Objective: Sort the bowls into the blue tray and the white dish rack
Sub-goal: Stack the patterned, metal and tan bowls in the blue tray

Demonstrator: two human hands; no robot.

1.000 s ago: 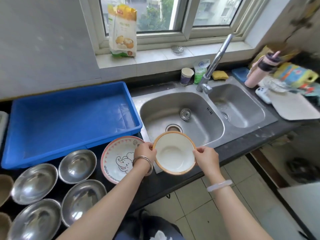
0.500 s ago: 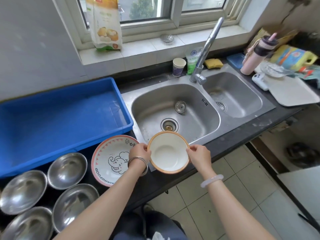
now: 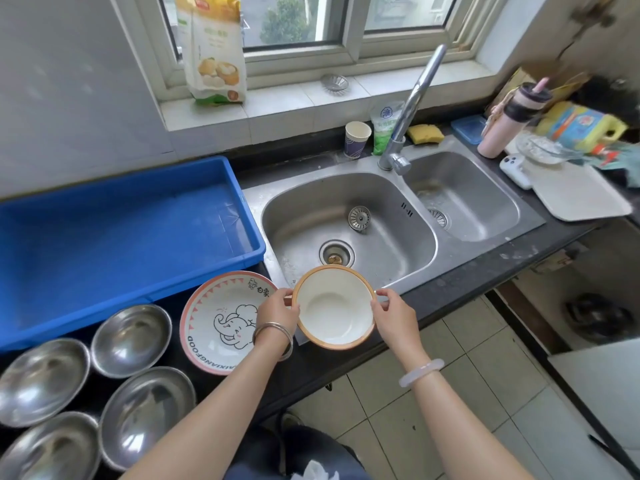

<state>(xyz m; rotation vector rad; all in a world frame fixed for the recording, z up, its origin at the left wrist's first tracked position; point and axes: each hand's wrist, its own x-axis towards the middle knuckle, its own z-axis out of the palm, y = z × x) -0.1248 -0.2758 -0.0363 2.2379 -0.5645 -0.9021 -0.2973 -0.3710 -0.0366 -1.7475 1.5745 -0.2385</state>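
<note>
You have one view, from the camera worn on your head. It faces forward and steeply down across the counter (image 3: 485, 268) edge, close in: your forearms (image 3: 214, 403) rise from the bottom edge to your left hand (image 3: 277, 311) and right hand (image 3: 393, 315), which hold the bowl (image 3: 334, 306) near the middle. The wide lens also takes in the blue tray (image 3: 121, 237) at left, the sink (image 3: 398, 237) ahead, the window (image 3: 349, 29) on top and the floor tiles (image 3: 467, 358) lower right.

The blue tray (image 3: 121, 237) and the lower-left steel bowl (image 3: 48, 452) are cut off by the picture's edge.
</note>
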